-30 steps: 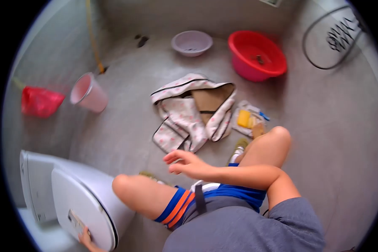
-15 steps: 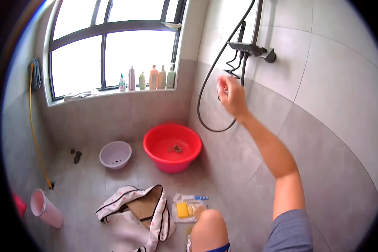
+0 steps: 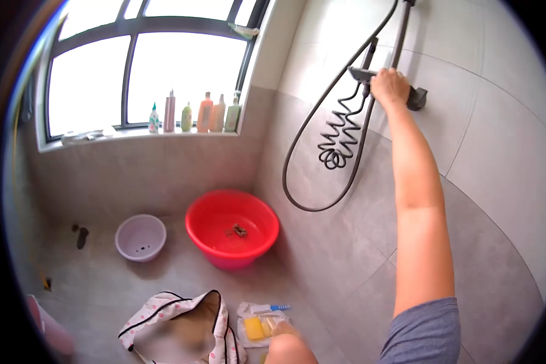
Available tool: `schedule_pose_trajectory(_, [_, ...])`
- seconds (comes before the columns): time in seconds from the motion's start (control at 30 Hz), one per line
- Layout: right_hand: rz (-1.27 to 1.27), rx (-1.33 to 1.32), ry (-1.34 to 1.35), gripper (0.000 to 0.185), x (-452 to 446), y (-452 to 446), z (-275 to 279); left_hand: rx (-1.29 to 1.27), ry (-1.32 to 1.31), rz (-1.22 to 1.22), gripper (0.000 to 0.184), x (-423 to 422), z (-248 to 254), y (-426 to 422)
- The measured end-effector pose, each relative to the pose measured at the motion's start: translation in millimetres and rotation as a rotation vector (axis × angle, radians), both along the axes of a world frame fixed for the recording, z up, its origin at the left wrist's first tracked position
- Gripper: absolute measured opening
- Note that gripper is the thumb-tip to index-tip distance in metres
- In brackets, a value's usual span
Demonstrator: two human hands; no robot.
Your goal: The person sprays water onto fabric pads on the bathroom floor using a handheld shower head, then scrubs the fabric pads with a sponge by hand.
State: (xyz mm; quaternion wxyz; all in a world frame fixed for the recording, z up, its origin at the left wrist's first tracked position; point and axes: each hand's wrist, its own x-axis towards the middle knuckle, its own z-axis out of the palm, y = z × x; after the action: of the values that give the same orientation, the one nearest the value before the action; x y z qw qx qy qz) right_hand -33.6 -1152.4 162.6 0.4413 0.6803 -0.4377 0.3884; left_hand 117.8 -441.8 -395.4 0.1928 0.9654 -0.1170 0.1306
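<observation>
My right hand [image 3: 390, 87], at the end of an outstretched arm, rests on the black shower mixer [image 3: 415, 97] on the tiled wall. Its fingers are curled over the top of the fixture, and part of their grip is hidden. Left of the hand, the fixture's flat dark end [image 3: 362, 74] sticks out. Beneath it hangs a coiled black hose [image 3: 340, 136], and a smooth black shower hose [image 3: 290, 164] loops around that. A vertical riser pipe [image 3: 400, 37] stands above the hand. My left hand is out of view.
On the floor are a red basin [image 3: 203, 233] with small dark bits inside, a pale purple basin [image 3: 141, 239], an open spotted bag [image 3: 145, 309], a yellow sponge [image 3: 253, 329], a blue-handled brush [image 3: 279, 307] and a pink bin [image 3: 51, 330]. Several bottles line the window sill [image 3: 127, 138].
My right hand has moved up and right, from in front of the hoses onto the shower mixer. The view has shifted, so the basins and bag sit lower and further left.
</observation>
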Motion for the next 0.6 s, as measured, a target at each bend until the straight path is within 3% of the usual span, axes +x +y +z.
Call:
schedule_pose_trajectory(0.07, [-0.042, -0.160, 0.046, 0.029, -1, -10, -3, -0.020, 0.036, -0.083, 0.053, 35, -17, -37])
schedule_pose_trajectory(0.27, [-0.188, -0.200, 0.309, 0.046, 1, -10, 16, -0.066, 0.174, -0.272, 0.050, 122, -40, -142])
schedule_pose_trajectory(0.37, [-0.117, -0.199, 0.357, 0.056, -6, -5, 20, -0.069, 0.245, -0.299, 0.048, 147, -31, -180])
schedule_pose_trajectory(0.5, [-0.134, 0.092, 0.399, 0.070, 2, 5, 46, -0.036, 0.366, -0.310, 0.046, 161, -10, -217])
schedule_pose_trajectory(0.6, [-0.225, 0.646, 0.312, 0.068, 22, 26, 109, 0.024, 0.462, -0.297, 0.044, 160, 13, -229])
